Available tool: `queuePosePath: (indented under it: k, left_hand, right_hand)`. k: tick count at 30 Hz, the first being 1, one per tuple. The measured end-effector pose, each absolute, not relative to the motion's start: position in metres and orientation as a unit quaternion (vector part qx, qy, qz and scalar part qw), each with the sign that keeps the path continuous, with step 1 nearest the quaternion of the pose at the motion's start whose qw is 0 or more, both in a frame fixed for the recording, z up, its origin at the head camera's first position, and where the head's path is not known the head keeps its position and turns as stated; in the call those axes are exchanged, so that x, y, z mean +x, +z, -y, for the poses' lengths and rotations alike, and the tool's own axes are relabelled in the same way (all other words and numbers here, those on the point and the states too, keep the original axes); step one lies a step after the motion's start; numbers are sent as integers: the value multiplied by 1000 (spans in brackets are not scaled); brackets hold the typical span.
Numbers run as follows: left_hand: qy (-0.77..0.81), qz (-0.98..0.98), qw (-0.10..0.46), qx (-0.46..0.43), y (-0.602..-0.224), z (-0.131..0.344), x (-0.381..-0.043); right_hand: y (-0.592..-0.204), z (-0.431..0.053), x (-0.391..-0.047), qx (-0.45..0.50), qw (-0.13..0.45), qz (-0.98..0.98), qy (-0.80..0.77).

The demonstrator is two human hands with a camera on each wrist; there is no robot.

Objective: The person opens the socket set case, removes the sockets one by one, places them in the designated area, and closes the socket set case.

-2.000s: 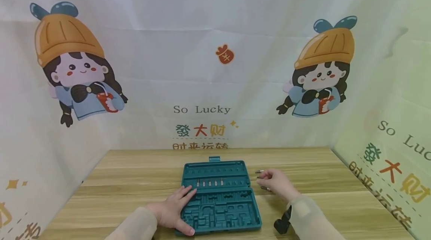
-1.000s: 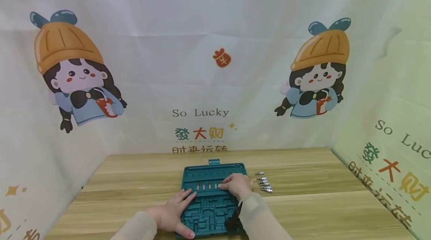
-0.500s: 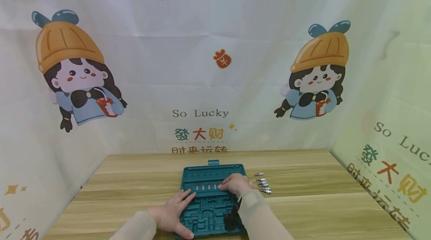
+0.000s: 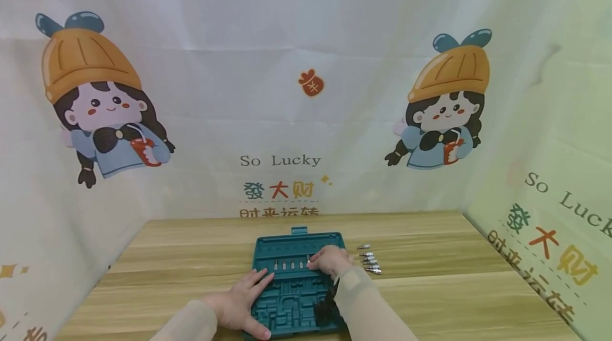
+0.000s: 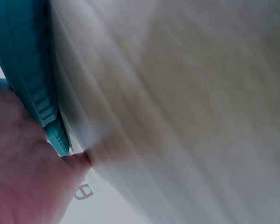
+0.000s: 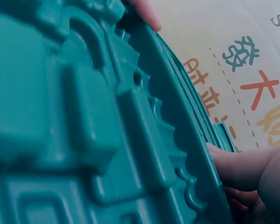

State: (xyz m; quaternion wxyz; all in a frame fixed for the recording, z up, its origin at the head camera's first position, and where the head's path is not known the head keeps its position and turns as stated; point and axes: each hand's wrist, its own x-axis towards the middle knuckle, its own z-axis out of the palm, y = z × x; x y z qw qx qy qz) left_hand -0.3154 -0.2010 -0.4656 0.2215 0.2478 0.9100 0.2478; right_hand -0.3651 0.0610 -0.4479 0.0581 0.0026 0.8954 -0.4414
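A teal tool case (image 4: 282,325) lies unfolded on the wooden table, its far half bearing a row of several silver bit sockets (image 4: 284,265) standing in slots. My left hand (image 4: 236,301) rests spread over the case's left edge, fingers straight and thumb at the near corner. In the left wrist view, that palm lies against the case's ribbed side (image 5: 28,60). My right hand (image 4: 332,261) reaches across the right side and pinches a bit socket at the right end of the row; its tip shows beside my fingertips. In the right wrist view, case walls (image 6: 154,74) hide the pinched piece.
Several loose bit sockets (image 4: 368,260) lie in a column on the table right of the case. The case's near half has moulded recesses. A latch tab (image 4: 299,230) sticks out at the far edge. Printed cloth (image 4: 354,118) hangs behind and beside the table (image 4: 430,266).
My right hand has moved left from the loose bit sockets to the row in the case, and has stayed there over the last second. My left hand keeps its place.
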Motion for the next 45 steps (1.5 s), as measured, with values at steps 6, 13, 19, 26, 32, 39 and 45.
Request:
queuePosePath:
  k: [6, 13, 19, 26, 32, 39, 45]
  left_hand:
    - [252, -908, 224, 248, -466, 200, -314]
    - [257, -908, 223, 244, -464, 201, -312]
    - [258, -908, 222, 243, -461, 202, -311]
    - [244, -912, 220, 248, -459, 202, -310]
    - [244, -909, 234, 242, -455, 199, -308]
    - [246, -909, 227, 248, -460, 201, -311]
    - [248, -909, 224, 247, -462, 202, -311]
  right_hand:
    - [-453, -60, -365, 6, 41, -896, -441]
    - [-453, -59, -363, 0, 31, -901, -432]
    - [-451, -63, -363, -31, 25, -885, -464]
    - [-446, -68, -360, -62, 39, -872, -485]
    - [-442, -80, -357, -95, 75, -839, -531]
    - [-433, -103, -356, -139, 96, -833, -527]
    - [-432, -128, -357, -147, 102, -808, -561]
